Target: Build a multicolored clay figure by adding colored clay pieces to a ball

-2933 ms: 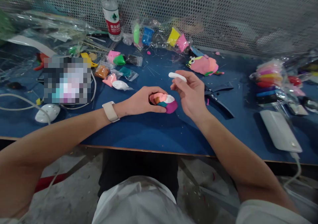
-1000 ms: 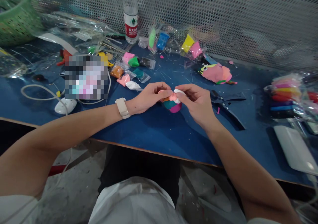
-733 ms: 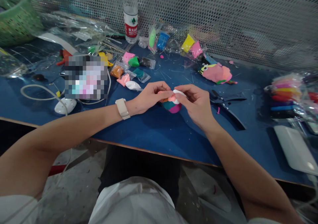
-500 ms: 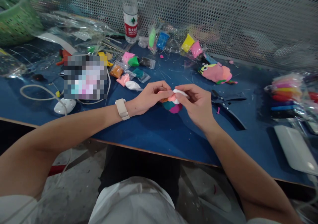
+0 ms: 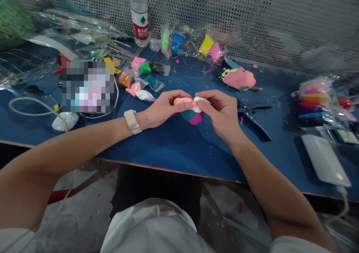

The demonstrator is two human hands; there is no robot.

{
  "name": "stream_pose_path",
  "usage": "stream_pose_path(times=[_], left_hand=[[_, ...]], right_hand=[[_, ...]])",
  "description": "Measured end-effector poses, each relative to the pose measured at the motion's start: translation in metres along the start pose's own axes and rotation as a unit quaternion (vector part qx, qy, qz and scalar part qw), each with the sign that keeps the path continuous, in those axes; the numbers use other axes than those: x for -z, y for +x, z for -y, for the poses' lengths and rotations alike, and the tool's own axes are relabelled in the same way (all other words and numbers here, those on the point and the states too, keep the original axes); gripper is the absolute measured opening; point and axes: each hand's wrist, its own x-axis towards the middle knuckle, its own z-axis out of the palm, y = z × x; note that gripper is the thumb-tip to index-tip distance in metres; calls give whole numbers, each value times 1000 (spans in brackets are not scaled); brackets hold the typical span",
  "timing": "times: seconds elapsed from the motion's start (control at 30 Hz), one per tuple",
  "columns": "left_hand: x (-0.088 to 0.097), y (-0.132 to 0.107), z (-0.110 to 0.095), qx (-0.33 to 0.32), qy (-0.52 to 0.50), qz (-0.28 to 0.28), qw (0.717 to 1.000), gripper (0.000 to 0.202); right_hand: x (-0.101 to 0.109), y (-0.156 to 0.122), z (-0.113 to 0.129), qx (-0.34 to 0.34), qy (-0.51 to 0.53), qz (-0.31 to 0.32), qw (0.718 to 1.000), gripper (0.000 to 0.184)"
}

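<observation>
My left hand (image 5: pixel 172 106) is closed on a small lump of modelling clay (image 5: pixel 195 118) in coral, teal and magenta. Its thumb presses on the coral part on top. My right hand (image 5: pixel 221 109) pinches a white piece of clay (image 5: pixel 201 102) against the lump's upper right side. The hands almost meet above the blue table (image 5: pixel 165 144). Fingers cover the back of the lump. Behind my right hand lies a finished-looking pink clay fish (image 5: pixel 239 79) with a white eye. Pliers (image 5: pixel 254 120) with dark handles rest to the right of that hand.
Packets of coloured clay (image 5: pixel 134 88) lie left of centre, near a white computer mouse (image 5: pixel 65 121) and its cable. A water bottle (image 5: pixel 139 24) stands by the perforated metal panel (image 5: pixel 252 17). At the right are bagged clay sticks (image 5: pixel 314 99) and a white power bank (image 5: pixel 325 159).
The clay lump has turned in my hands, showing more of its coral part. The white piece now sits flatter against it. The whole view has shifted slightly.
</observation>
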Motion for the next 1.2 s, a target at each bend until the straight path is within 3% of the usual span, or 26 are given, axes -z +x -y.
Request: stream_pose_path(times=[0.53,0.93,1.2], left_hand=[[2,-3,-1,-8,0,16,1000,55],[1,-4,-2,-38,4,44,998,42],[2,-4,-5,-21,-12,20,999,47]], right_hand=[[-5,0,3,-12,20,-25,999,18],[-9,1,5,-43,70,-23,996,23],[-7,4,-3,-53,85,-27,995,31]])
